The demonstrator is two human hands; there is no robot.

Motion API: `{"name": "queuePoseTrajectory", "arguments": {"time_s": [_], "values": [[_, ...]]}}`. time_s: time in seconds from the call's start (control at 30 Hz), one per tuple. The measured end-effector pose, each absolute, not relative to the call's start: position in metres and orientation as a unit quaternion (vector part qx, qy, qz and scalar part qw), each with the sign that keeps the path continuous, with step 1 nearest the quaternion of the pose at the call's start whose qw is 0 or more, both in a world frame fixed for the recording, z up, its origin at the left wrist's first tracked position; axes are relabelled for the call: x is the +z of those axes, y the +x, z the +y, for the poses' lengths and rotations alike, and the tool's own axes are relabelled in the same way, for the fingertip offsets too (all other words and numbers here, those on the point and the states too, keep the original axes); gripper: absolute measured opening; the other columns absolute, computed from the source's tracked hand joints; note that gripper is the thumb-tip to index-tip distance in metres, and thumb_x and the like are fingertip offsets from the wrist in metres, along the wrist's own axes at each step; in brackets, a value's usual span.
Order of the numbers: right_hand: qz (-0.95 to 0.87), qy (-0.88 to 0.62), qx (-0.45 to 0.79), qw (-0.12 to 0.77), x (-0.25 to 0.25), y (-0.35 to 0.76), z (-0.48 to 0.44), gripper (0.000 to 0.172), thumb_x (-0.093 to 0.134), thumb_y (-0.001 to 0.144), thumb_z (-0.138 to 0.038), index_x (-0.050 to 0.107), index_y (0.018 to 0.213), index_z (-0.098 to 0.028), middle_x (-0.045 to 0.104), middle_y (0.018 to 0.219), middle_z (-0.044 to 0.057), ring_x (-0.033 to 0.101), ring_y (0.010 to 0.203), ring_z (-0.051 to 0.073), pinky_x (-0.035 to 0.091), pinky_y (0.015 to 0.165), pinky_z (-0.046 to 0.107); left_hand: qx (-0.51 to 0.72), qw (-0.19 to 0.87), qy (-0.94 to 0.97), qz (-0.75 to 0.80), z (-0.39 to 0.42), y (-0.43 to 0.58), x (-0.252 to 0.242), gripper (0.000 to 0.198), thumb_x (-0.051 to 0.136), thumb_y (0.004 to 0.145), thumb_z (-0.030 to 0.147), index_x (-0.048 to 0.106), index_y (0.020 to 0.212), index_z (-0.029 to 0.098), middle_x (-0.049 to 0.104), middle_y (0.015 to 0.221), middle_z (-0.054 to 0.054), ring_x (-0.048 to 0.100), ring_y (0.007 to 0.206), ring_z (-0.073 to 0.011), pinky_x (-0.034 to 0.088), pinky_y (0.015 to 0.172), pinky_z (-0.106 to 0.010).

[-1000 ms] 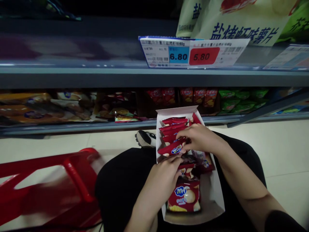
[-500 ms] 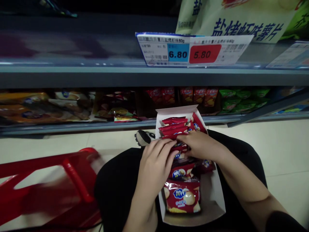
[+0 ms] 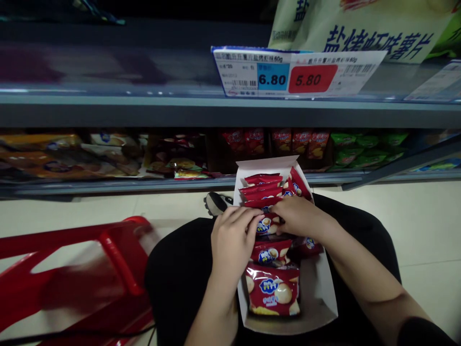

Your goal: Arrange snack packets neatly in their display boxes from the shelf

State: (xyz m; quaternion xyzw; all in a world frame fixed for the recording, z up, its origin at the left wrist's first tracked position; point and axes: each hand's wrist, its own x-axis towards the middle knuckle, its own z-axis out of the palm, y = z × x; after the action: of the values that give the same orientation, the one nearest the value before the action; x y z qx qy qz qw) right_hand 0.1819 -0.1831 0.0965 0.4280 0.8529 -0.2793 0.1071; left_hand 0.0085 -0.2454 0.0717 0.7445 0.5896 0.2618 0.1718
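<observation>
A white cardboard box [image 3: 320, 293] rests on my black-clad lap and holds several red snack packets [image 3: 272, 294]. My left hand [image 3: 232, 240] curls its fingers over a red packet [image 3: 265, 224] near the box's middle. From the right, my right hand [image 3: 298, 216] pinches the same packet. Behind the hands, more red packets [image 3: 262, 187] stand upright in a row at the box's far end. One packet lies flat at the near end.
A grey shelf edge [image 3: 144, 113] crosses above, with price tags [image 3: 298, 74] reading 6.80 and 5.80. The lower shelf [image 3: 108, 187] holds snack bags in yellow, red and green. A red plastic basket [image 3: 72, 274] sits on the pale floor at left.
My left hand has moved up from the box's middle to the packet that my right hand holds. The packet has been pushed more upright against the standing row.
</observation>
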Motion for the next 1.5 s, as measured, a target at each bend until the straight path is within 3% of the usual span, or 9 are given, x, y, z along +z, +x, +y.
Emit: {"name": "queuePoseTrajectory", "arguments": {"time_s": [0.17, 0.3, 0.47, 0.63, 0.77, 0.9, 1.13, 1.37, 1.5], "values": [[0.844, 0.462, -0.245, 0.121, 0.096, 0.18, -0.181, 0.022, 0.066, 0.086, -0.035, 0.074, 0.088, -0.014, 0.07, 0.083, 0.013, 0.065, 0.08, 0.024, 0.036, 0.063, 0.029, 0.324, 0.167, 0.753, 0.547, -0.248, 0.003, 0.078, 0.013, 0.06, 0.091, 0.025, 0.067, 0.1, 0.02, 0.071, 0.096, -0.005, 0.06, 0.092, -0.0207, 0.047, 0.084, -0.038], [0.837, 0.478, -0.214, 0.158, 0.098, 0.178, -0.182, 0.023, 0.066, 0.085, -0.035, 0.073, 0.092, -0.014, 0.071, 0.091, 0.015, 0.066, 0.083, 0.025, 0.039, 0.065, 0.029, 0.283, 0.257, 0.814, 0.437, -0.257, -0.006, 0.092, 0.008, 0.064, 0.088, 0.024, 0.067, 0.094, 0.021, 0.069, 0.092, -0.002, 0.06, 0.086, -0.0179, 0.049, 0.079, -0.034], [0.867, 0.458, -0.186, 0.062, 0.127, 0.195, -0.2, 0.015, 0.061, 0.085, -0.018, 0.068, 0.098, -0.019, 0.072, 0.092, 0.007, 0.065, 0.08, 0.02, 0.039, 0.065, 0.028, 0.197, 0.289, 0.837, 0.422, -0.262, -0.017, 0.1, 0.009, 0.062, 0.089, 0.021, 0.066, 0.097, 0.023, 0.069, 0.096, -0.002, 0.061, 0.09, -0.0184, 0.05, 0.082, -0.034], [0.879, 0.385, -0.27, 0.073, 0.124, 0.204, -0.222, 0.03, 0.057, 0.078, -0.003, 0.068, 0.101, -0.02, 0.072, 0.094, 0.006, 0.065, 0.084, 0.02, 0.039, 0.067, 0.029, 0.186, 0.285, 0.827, 0.448, -0.264, -0.025, 0.1, 0.009, 0.061, 0.088, 0.018, 0.064, 0.095, 0.023, 0.067, 0.091, 0.0, 0.062, 0.087, -0.0181, 0.051, 0.075, -0.032], [0.874, 0.378, -0.275, 0.132, 0.103, 0.193, -0.214, 0.019, 0.057, 0.08, -0.007, 0.071, 0.09, -0.016, 0.072, 0.086, 0.009, 0.062, 0.075, 0.019, 0.033, 0.06, 0.028, 0.198, 0.261, 0.831, 0.449, -0.263, -0.024, 0.099, 0.007, 0.064, 0.087, 0.02, 0.063, 0.093, 0.022, 0.066, 0.09, 0.0, 0.061, 0.086, -0.0184, 0.05, 0.075, -0.033], [0.875, 0.384, -0.283, 0.083, 0.095, 0.188, -0.197, 0.013, 0.06, 0.085, -0.015, 0.073, 0.085, -0.017, 0.07, 0.081, 0.007, 0.059, 0.072, 0.017, 0.031, 0.061, 0.027, 0.255, 0.207, 0.819, 0.471, -0.262, -0.022, 0.099, 0.006, 0.063, 0.088, 0.022, 0.063, 0.094, 0.02, 0.064, 0.098, -0.003, 0.059, 0.09, -0.0186, 0.049, 0.078, -0.034], [0.858, 0.417, -0.287, 0.086, 0.096, 0.19, -0.193, 0.007, 0.065, 0.084, -0.018, 0.072, 0.085, -0.018, 0.071, 0.083, 0.006, 0.061, 0.077, 0.018, 0.031, 0.063, 0.027, 0.17, 0.249, 0.837, 0.456, -0.257, -0.017, 0.091, 0.006, 0.06, 0.089, 0.017, 0.064, 0.088, 0.021, 0.062, 0.098, -0.003, 0.052, 0.095, -0.0212, 0.047, 0.08, -0.036], [0.86, 0.464, -0.214, 0.01, 0.13, 0.198, -0.209, 0.015, 0.06, 0.09, -0.031, 0.069, 0.094, -0.019, 0.072, 0.083, 0.004, 0.062, 0.072, 0.017, 0.032, 0.06, 0.028, 0.159, 0.238, 0.842, 0.457, -0.257, -0.013, 0.088, 0.007, 0.055, 0.091, 0.015, 0.059, 0.087, 0.02, 0.061, 0.096, -0.003, 0.05, 0.094, -0.0213, 0.043, 0.08, -0.037], [0.882, 0.402, -0.238, 0.059, 0.115, 0.19, -0.21, 0.005, 0.069, 0.08, -0.018, 0.069, 0.084, -0.019, 0.072, 0.082, 0.004, 0.062, 0.073, 0.017, 0.029, 0.059, 0.027, 0.163, 0.218, 0.837, 0.475, -0.251, -0.01, 0.082, 0.008, 0.056, 0.091, 0.014, 0.058, 0.085, 0.019, 0.062, 0.092, -0.003, 0.051, 0.092, -0.0218, 0.043, 0.079, -0.037]]}}
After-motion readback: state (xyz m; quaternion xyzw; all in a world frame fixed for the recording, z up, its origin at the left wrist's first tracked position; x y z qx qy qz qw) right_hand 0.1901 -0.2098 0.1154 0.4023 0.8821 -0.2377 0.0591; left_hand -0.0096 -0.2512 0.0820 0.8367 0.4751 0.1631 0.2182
